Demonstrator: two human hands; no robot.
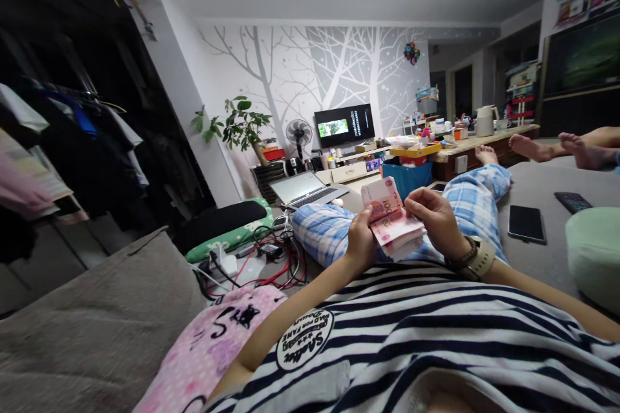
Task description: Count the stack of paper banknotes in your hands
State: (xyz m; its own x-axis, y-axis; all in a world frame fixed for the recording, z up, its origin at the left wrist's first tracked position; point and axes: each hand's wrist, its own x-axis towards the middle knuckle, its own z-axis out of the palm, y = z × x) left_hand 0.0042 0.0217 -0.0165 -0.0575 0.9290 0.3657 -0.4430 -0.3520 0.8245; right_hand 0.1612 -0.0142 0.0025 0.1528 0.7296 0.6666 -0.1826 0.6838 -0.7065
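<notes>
A stack of pinkish-red banknotes (pixel 394 230), marked 100, is held above my lap. My left hand (pixel 362 235) grips the stack along its left side, with the thumb lying over the notes. One note stands bent upward at the top of the stack, showing its printed face. On the other side, my right hand (pixel 433 216) pinches the edge of a note between thumb and forefinger. A watch with a pale strap (pixel 480 257) and a dark bracelet circle my right wrist. My legs in blue plaid trousers (pixel 320 232) stretch out beyond the notes.
An open laptop (pixel 310 190) sits beyond my left leg. Tangled cables (pixel 285 258) and a power strip lie left of me. To the right are a black phone (pixel 527 224), a remote control (pixel 573 202) and another person's bare feet (pixel 533 147). A cluttered table (pixel 508 135) stands ahead.
</notes>
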